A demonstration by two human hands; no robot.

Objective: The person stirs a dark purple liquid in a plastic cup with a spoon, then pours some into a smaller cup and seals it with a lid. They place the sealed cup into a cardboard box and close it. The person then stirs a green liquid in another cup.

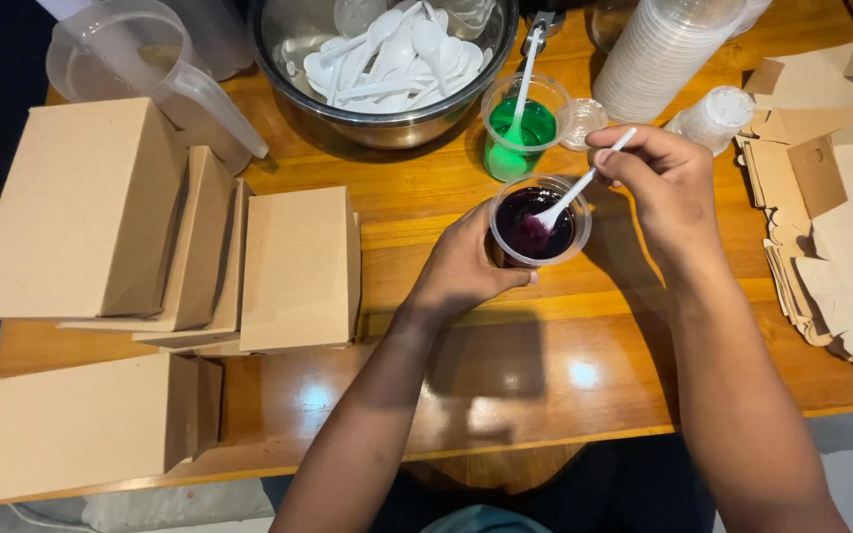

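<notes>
My left hand [466, 268] grips a clear plastic cup [539, 223] of dark purple liquid, held just above the wooden table [505, 365]. My right hand [659, 178] pinches the handle of a white plastic spoon [567, 197] whose bowl sits in the purple liquid. Just behind stands a second clear cup of green liquid [520, 128] with a white spoon upright in it.
A steel bowl [387, 59] of white spoons sits at the back, a clear jug [140, 69] at far left. Brown cardboard boxes [150, 247] fill the left side. Flat cardboard blanks [831, 197] lie at right, with stacked clear cups [663, 49] and lids [718, 116] behind.
</notes>
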